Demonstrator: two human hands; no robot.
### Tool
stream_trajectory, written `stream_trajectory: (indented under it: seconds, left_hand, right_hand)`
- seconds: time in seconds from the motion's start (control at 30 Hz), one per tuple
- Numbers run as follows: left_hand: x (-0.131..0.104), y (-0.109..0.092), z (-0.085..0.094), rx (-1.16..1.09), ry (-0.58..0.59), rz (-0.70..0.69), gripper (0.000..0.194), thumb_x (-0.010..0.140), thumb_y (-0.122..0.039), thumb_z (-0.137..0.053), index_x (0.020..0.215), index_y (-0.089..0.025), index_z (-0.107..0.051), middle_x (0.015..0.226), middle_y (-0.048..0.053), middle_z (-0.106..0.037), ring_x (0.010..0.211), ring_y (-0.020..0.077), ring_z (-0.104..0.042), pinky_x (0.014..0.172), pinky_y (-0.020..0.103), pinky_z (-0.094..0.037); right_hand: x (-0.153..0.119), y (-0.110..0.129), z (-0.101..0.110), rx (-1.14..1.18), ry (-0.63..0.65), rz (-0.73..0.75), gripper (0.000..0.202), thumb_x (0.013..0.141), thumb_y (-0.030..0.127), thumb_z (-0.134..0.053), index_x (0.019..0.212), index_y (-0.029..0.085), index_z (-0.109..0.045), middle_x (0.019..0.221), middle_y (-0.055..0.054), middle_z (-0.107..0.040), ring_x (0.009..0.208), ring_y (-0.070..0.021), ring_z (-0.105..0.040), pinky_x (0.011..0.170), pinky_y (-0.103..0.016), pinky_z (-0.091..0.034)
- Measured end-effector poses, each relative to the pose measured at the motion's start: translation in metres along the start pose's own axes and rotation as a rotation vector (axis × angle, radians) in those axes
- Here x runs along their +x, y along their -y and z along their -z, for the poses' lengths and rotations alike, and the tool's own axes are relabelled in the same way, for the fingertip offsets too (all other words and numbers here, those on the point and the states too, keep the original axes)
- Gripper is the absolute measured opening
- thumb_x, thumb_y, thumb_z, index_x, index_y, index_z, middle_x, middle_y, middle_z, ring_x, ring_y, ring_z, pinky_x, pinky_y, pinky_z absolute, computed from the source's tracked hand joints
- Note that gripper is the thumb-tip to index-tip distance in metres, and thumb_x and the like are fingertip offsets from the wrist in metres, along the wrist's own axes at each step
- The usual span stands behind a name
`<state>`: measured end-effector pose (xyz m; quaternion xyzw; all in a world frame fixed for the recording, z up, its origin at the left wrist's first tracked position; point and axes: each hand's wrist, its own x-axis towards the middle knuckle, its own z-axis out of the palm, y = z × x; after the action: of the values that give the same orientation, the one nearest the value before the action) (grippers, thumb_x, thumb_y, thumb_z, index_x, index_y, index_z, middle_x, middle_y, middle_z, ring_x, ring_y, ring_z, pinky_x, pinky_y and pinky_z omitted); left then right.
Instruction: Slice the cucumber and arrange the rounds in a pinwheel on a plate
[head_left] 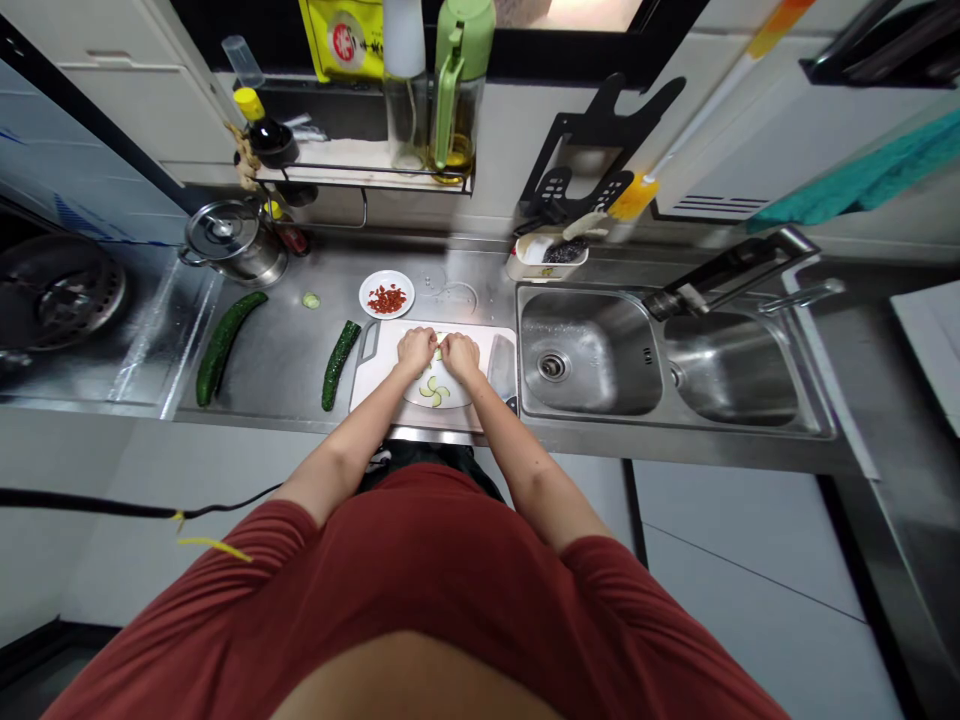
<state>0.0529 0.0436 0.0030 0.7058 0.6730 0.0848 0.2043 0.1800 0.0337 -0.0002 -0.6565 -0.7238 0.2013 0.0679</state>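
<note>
My left hand (417,350) and my right hand (460,356) meet over the far part of a white plate (456,398). Their fingers are closed in a pinch around a small pale-green cucumber slice (439,354), mostly covered by the fingertips. Nearer me on the plate, several thin cucumber slices (434,391) lie in a pinwheel. Under the plate is a cutting board (367,385) with a grey handle. A broad-bladed knife (502,368) rests at the board's right side. To the left lies a cut cucumber (340,365).
Farther left are a whole cucumber (225,345), a cucumber end piece (310,300) and a lidded pot (234,240). Behind the board sits a small plate (365,298) of chopped red bits. A double sink (592,390) adjoins on the right; a bottle shelf (360,180) hangs above.
</note>
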Motion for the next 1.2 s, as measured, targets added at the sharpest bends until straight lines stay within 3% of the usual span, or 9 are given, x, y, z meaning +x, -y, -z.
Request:
stream_trajectory:
  seconds: [0.47, 0.83, 1.2]
  left_hand:
    - [0.001, -0.002, 0.000, 0.023, 0.005, -0.005, 0.015, 0.087, -0.025, -0.054, 0.094, -0.023, -0.067, 0.101, 0.010, -0.065, 0.099, 0.0254, -0.057, 0.078, 0.034, -0.042]
    - [-0.001, 0.002, 0.002, -0.019, -0.023, 0.015, 0.017, 0.086, -0.023, -0.054, 0.096, -0.025, -0.067, 0.103, 0.008, -0.066, 0.099, 0.0244, -0.057, 0.080, 0.033, -0.042]
    - [-0.002, -0.003, 0.005, 0.010, 0.010, 0.029, 0.014, 0.086, -0.031, -0.059, 0.096, -0.025, -0.066, 0.104, 0.006, -0.066, 0.099, 0.0215, -0.057, 0.080, 0.030, -0.042]
  right_hand:
    - [0.000, 0.004, -0.004, -0.014, -0.031, -0.036, 0.024, 0.094, 0.025, -0.043, 0.102, 0.017, -0.064, 0.107, -0.015, -0.065, 0.101, -0.0269, -0.056, 0.085, -0.036, -0.039]
    - [-0.003, -0.008, 0.000, 0.013, -0.052, -0.041, 0.020, 0.093, 0.026, -0.044, 0.102, 0.019, -0.061, 0.105, -0.012, -0.064, 0.098, -0.0259, -0.055, 0.083, -0.035, -0.038]
    - [-0.002, -0.002, 0.003, -0.022, -0.010, -0.052, 0.018, 0.093, 0.028, -0.048, 0.103, 0.019, -0.060, 0.107, -0.010, -0.064, 0.100, -0.0245, -0.054, 0.083, -0.033, -0.037]
